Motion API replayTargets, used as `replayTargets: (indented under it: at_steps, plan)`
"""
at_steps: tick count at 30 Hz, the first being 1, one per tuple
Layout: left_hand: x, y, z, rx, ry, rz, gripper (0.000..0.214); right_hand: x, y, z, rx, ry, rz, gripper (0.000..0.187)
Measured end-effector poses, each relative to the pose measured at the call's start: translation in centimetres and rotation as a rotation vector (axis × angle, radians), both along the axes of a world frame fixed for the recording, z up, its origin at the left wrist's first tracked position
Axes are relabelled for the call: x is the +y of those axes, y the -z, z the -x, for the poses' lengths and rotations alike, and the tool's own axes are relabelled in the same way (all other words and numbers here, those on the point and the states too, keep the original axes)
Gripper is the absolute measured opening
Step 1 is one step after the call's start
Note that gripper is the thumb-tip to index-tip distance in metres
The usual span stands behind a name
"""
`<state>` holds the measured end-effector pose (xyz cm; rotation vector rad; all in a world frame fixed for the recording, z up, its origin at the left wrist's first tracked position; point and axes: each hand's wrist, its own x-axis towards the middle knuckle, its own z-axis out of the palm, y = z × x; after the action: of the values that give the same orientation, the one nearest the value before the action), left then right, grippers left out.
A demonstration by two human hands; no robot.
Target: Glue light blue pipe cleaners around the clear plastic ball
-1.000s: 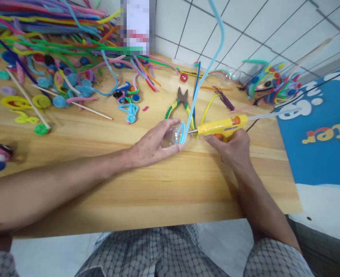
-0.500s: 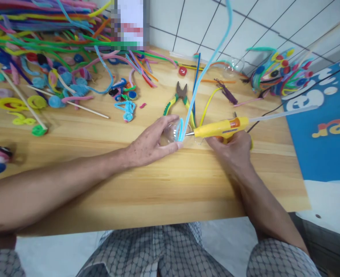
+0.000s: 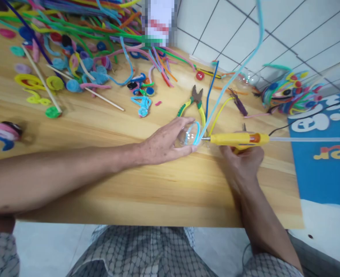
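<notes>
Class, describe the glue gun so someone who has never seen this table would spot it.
Toward the right of the wooden table, find the person's right hand. It grips the yellow glue gun, whose metal nozzle points toward the clear round piece in the left hand. Unlike the green-and-yellow pliers nearby, it has a long translucent stick jutting from its back.

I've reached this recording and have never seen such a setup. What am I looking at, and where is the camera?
There's no machine here: these are a person's bare hands, all seen from one head-worn camera looking forward and down. The left hand holds a clear rounded piece with a light-blue fuzzy stem at it. The right hand grips a yellow glue gun, its nozzle pointed at them. On the wooden table lie pliers and many colourful craft pieces.
</notes>
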<state>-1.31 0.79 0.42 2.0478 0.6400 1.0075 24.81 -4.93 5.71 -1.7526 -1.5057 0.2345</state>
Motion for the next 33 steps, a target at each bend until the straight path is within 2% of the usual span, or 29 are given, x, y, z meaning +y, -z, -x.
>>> replayTargets:
  at_steps: [9,16,33]
  plan:
    - [-0.2,-0.1,-0.5,-0.017,-0.025,0.016,0.059,-0.1,1.1,-1.3,0.009,0.041,-0.048,0.028]
    - [-0.3,-0.2,-0.7,-0.022,-0.033,0.042,0.055,0.2,1.2,-0.2,0.023,0.027,-0.127,0.023]
    - [-0.4,-0.5,-0.7,0.012,-0.035,0.053,0.054,-0.1,1.7,-1.4,-0.069,0.026,-0.153,0.021]
